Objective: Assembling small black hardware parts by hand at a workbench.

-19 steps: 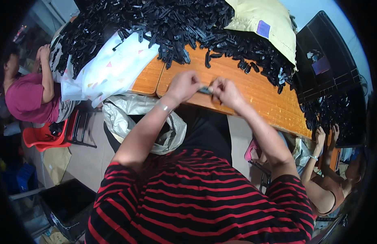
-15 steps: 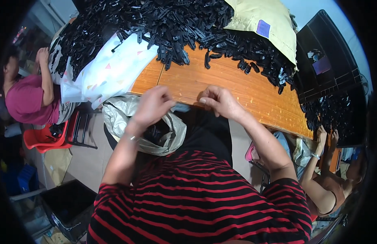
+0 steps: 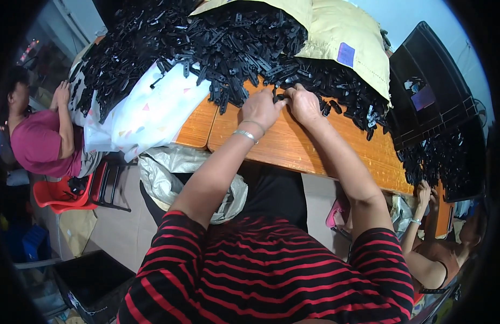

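My left hand [image 3: 262, 109] and my right hand [image 3: 305, 105] meet over the wooden table [image 3: 271, 141], at the near edge of a big heap of small black plastic parts [image 3: 234, 40]. The fingers of my left hand are closed on a dark, slim black plastic part [image 3: 276, 94]. Close beside it, the right fingers are bent and pinched together at the pile's edge. What they grip is mostly hidden by the fingers and cannot be made out.
A white patterned plastic sheet [image 3: 153, 110] lies left of my hands. Below the table edge, an open woven sack [image 3: 234, 200] sits by my lap. Yellowish sacks [image 3: 336, 29] lie behind the parts. One person [image 3: 42, 135] sits at left, another [image 3: 433, 259] works at right near a black crate [image 3: 431, 86].
Both hands have moved forward from the table's near edge to the heap. The left hand has come from above the woven sack, and its fingers now close on a part.
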`<state>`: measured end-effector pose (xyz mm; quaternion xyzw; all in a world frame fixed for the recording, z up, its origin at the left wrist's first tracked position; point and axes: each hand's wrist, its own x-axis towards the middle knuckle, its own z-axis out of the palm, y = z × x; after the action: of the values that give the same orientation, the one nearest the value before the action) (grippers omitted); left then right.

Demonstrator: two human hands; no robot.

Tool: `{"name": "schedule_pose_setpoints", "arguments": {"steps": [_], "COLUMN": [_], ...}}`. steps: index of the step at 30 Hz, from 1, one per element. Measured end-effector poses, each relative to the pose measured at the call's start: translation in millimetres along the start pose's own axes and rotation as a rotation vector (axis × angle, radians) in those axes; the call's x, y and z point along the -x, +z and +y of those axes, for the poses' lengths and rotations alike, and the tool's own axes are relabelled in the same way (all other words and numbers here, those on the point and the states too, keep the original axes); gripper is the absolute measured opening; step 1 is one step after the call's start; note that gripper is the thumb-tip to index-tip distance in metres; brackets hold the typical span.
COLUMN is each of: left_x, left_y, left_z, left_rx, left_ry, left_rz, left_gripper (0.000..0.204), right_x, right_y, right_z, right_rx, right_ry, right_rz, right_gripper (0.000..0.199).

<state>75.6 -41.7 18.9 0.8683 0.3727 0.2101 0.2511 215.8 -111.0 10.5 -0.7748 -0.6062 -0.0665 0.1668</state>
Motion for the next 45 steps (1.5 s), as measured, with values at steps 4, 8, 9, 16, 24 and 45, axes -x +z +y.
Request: {"name": "schedule_pose_setpoints", "arguments": {"steps": [4, 8, 9, 16, 24, 45], "left_x": [-4, 20, 28, 54, 41, 54], "left_y": [8, -1, -8, -42, -35, -26], "left_z": [-4, -26, -26, -42, -39, -47], "left_rx": [-0.038, -0.095, -0.089, 0.155, 0.556, 0.443], "left_ry": [0.032, 0.271, 0.282, 0.250, 0.203, -0.032], "left_rz": [0.004, 0.215, 0.208, 0.161, -0.048, 0.007], "left_gripper": [0.022, 0.014, 0.014, 0.018, 0.021, 0.023], "right_x": [22, 33, 35, 25, 32, 50], "right_y": [-4, 2, 4, -3, -23, -10], "right_z": [-1, -18, -22, -30, -38, -52], "right_rx": [-0.097, -0.233, -0.259, -0.435, -1.182, -1.193], "right_ry": [0.018, -0.009, -0.029, -0.046, 0.427, 0.624], "right_rz": [0.047, 0.081, 0.061, -0.045, -0.305, -0.295], "right_gripper": [0.014, 0.012, 0.011, 0.019, 0.019, 0.017]}}
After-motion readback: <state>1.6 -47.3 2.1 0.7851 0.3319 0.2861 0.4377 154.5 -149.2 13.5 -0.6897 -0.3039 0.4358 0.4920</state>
